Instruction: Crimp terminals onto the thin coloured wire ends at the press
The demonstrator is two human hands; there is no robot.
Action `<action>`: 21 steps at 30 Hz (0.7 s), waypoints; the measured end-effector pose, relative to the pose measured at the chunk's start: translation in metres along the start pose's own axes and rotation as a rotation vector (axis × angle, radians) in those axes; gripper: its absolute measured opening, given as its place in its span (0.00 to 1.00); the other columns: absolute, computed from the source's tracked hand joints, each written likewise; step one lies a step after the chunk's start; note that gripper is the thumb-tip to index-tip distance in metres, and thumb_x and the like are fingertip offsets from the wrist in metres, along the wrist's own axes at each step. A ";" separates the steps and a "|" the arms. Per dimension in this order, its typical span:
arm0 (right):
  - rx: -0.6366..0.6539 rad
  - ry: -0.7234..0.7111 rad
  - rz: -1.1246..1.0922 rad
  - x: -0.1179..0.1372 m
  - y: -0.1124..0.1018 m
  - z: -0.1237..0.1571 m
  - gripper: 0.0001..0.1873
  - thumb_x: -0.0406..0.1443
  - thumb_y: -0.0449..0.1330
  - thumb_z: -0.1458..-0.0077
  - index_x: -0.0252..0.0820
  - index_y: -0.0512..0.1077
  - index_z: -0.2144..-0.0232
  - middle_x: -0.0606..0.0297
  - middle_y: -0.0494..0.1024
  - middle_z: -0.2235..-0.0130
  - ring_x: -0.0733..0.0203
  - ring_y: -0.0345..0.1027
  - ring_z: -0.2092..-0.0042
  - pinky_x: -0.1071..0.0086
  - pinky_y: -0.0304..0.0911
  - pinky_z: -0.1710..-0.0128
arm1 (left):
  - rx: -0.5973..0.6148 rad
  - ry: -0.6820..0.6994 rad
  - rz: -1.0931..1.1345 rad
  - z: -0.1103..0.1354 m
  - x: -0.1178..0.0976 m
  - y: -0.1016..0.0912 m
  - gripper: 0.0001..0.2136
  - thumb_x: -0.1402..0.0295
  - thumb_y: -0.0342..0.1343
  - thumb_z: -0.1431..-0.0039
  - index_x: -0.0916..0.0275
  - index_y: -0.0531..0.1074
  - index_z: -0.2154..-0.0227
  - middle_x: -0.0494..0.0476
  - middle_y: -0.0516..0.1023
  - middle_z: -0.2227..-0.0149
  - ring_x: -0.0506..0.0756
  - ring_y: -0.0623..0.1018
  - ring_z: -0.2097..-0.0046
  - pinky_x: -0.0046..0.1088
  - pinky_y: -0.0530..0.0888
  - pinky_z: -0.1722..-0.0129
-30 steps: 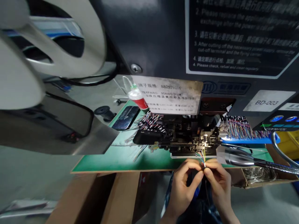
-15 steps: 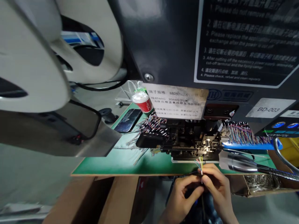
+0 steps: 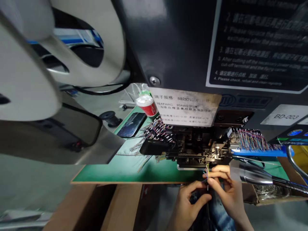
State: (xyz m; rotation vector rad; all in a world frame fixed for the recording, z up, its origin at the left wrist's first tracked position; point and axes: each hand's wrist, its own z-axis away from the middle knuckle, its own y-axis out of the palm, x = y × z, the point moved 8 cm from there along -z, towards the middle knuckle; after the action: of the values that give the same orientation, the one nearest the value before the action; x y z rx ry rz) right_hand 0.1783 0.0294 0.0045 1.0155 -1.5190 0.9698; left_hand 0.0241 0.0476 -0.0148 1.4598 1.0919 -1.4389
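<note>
Both hands meet at the front edge of a green bench [image 3: 134,166], just below a black crimping press [image 3: 192,147]. My left hand [image 3: 190,202] is closed in a pinch on a thin cable with several fine coloured wires [image 3: 207,168] fanning up from it. My right hand [image 3: 222,186] pinches the same wire ends, its fingertips close to the press's die. The wire tips point up toward the die.
A silver lamp head on a flexible neck [image 3: 252,175] lies right of my hands. Bundles of coloured wires rest on a blue holder [image 3: 260,150] and left of the press [image 3: 156,131]. A phone [image 3: 131,123] and red cup [image 3: 146,106] sit at the back. Cardboard boxes [image 3: 120,205] stand under the bench.
Both hands have shifted slightly right and up toward the press with the wires. The camera view has tilted and moved right.
</note>
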 end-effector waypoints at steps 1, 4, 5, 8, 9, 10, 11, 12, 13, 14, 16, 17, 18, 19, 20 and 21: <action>0.003 0.004 -0.005 0.000 0.000 0.000 0.15 0.50 0.69 0.37 0.47 0.87 0.64 0.57 0.86 0.61 0.53 0.80 0.60 0.65 0.75 0.59 | 0.003 -0.040 0.068 0.000 0.006 0.001 0.09 0.61 0.72 0.42 0.62 0.86 0.65 0.58 0.88 0.66 0.58 0.86 0.63 0.25 0.81 0.60; -0.016 0.000 -0.035 0.004 -0.001 -0.001 0.13 0.49 0.70 0.38 0.49 0.87 0.65 0.59 0.85 0.60 0.53 0.80 0.58 0.66 0.76 0.57 | 0.061 -0.164 0.294 0.002 0.018 0.008 0.19 0.50 0.74 0.46 0.62 0.87 0.62 0.61 0.89 0.63 0.59 0.86 0.64 0.27 0.82 0.61; -0.009 0.006 -0.054 0.005 -0.001 -0.002 0.13 0.49 0.70 0.39 0.49 0.87 0.65 0.59 0.84 0.60 0.54 0.80 0.59 0.67 0.77 0.59 | 0.104 -0.193 0.356 0.002 0.017 0.013 0.21 0.48 0.74 0.47 0.62 0.87 0.62 0.61 0.88 0.63 0.58 0.86 0.66 0.27 0.82 0.62; 0.028 0.044 -0.095 0.005 0.001 -0.003 0.15 0.50 0.70 0.39 0.48 0.86 0.65 0.59 0.84 0.61 0.56 0.79 0.66 0.69 0.75 0.72 | 0.213 -0.245 0.440 0.000 0.009 0.022 0.21 0.46 0.74 0.47 0.61 0.87 0.66 0.59 0.87 0.67 0.56 0.85 0.69 0.27 0.81 0.64; 0.027 0.054 -0.103 0.005 0.000 -0.003 0.15 0.50 0.70 0.40 0.47 0.86 0.65 0.59 0.85 0.61 0.55 0.80 0.67 0.69 0.75 0.74 | 0.230 -0.256 0.446 -0.001 0.006 0.023 0.21 0.46 0.74 0.47 0.61 0.87 0.66 0.59 0.87 0.68 0.56 0.85 0.69 0.26 0.81 0.64; 0.014 0.058 -0.109 0.005 -0.001 -0.004 0.15 0.50 0.71 0.40 0.47 0.86 0.64 0.59 0.85 0.62 0.54 0.80 0.66 0.68 0.76 0.73 | 0.242 -0.269 0.446 -0.002 0.004 0.024 0.21 0.47 0.74 0.47 0.62 0.87 0.66 0.58 0.86 0.69 0.55 0.85 0.69 0.26 0.81 0.63; -0.007 0.060 -0.118 0.004 -0.003 -0.004 0.15 0.50 0.71 0.41 0.47 0.85 0.62 0.58 0.86 0.62 0.52 0.82 0.64 0.66 0.78 0.70 | 0.252 -0.282 0.447 -0.003 0.003 0.025 0.21 0.46 0.73 0.46 0.62 0.87 0.66 0.57 0.86 0.70 0.55 0.84 0.70 0.27 0.80 0.63; -0.030 0.059 -0.128 0.004 -0.005 -0.004 0.15 0.49 0.72 0.41 0.46 0.85 0.60 0.58 0.87 0.62 0.51 0.82 0.62 0.64 0.79 0.66 | 0.265 -0.297 0.448 -0.003 0.003 0.027 0.22 0.45 0.73 0.46 0.62 0.87 0.65 0.57 0.85 0.71 0.55 0.84 0.70 0.27 0.80 0.63; -0.052 0.056 -0.137 0.003 -0.007 -0.004 0.15 0.48 0.72 0.41 0.46 0.84 0.59 0.58 0.87 0.62 0.49 0.83 0.61 0.62 0.79 0.62 | 0.276 -0.311 0.446 -0.003 0.004 0.028 0.23 0.44 0.72 0.46 0.63 0.86 0.65 0.57 0.85 0.71 0.54 0.83 0.71 0.28 0.80 0.64; -0.071 0.055 -0.145 0.002 -0.008 -0.005 0.15 0.47 0.73 0.41 0.45 0.84 0.58 0.58 0.87 0.62 0.49 0.84 0.60 0.61 0.79 0.59 | 0.279 -0.320 0.441 -0.003 0.004 0.028 0.25 0.43 0.72 0.46 0.64 0.86 0.64 0.57 0.84 0.70 0.55 0.83 0.71 0.29 0.80 0.64; -0.095 0.050 -0.154 0.001 -0.009 -0.006 0.14 0.45 0.73 0.41 0.45 0.83 0.57 0.58 0.88 0.62 0.49 0.84 0.60 0.60 0.78 0.57 | 0.266 -0.319 0.427 -0.003 0.005 0.027 0.26 0.42 0.71 0.46 0.64 0.85 0.63 0.58 0.84 0.70 0.55 0.82 0.72 0.30 0.80 0.65; -0.101 0.049 -0.158 0.000 -0.009 -0.006 0.14 0.45 0.73 0.41 0.45 0.83 0.57 0.58 0.88 0.62 0.49 0.84 0.60 0.61 0.78 0.57 | 0.254 -0.312 0.417 -0.004 0.005 0.025 0.26 0.42 0.70 0.46 0.64 0.85 0.63 0.58 0.83 0.69 0.55 0.82 0.72 0.30 0.80 0.65; -0.105 0.049 -0.162 0.000 -0.008 -0.007 0.13 0.45 0.73 0.41 0.45 0.82 0.58 0.59 0.88 0.63 0.50 0.84 0.60 0.61 0.78 0.57 | 0.241 -0.301 0.406 -0.005 0.004 0.024 0.25 0.42 0.70 0.45 0.64 0.85 0.64 0.58 0.83 0.69 0.55 0.82 0.71 0.29 0.80 0.65; -0.106 0.054 -0.167 0.000 -0.006 -0.007 0.13 0.45 0.73 0.41 0.46 0.83 0.58 0.59 0.88 0.63 0.50 0.84 0.60 0.61 0.78 0.57 | 0.231 -0.288 0.396 -0.006 0.003 0.023 0.25 0.43 0.70 0.44 0.64 0.85 0.64 0.58 0.84 0.69 0.54 0.82 0.71 0.29 0.80 0.65; -0.099 0.066 -0.173 0.000 -0.004 -0.008 0.13 0.46 0.73 0.41 0.46 0.83 0.58 0.60 0.88 0.63 0.50 0.84 0.61 0.61 0.78 0.59 | 0.225 -0.275 0.389 -0.007 0.002 0.021 0.25 0.43 0.69 0.43 0.64 0.85 0.64 0.58 0.84 0.69 0.54 0.82 0.71 0.28 0.80 0.64; -0.084 0.086 -0.182 -0.001 -0.002 -0.009 0.14 0.48 0.72 0.41 0.46 0.83 0.59 0.59 0.88 0.63 0.52 0.83 0.64 0.62 0.79 0.63 | 0.220 -0.261 0.382 -0.008 0.001 0.021 0.25 0.43 0.69 0.43 0.64 0.85 0.64 0.58 0.84 0.69 0.54 0.82 0.71 0.28 0.80 0.64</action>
State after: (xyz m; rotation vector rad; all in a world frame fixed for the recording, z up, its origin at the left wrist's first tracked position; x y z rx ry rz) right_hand 0.1827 0.0372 0.0049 1.0201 -1.3598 0.8056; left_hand 0.0463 0.0490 -0.0161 1.4824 0.4753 -1.4502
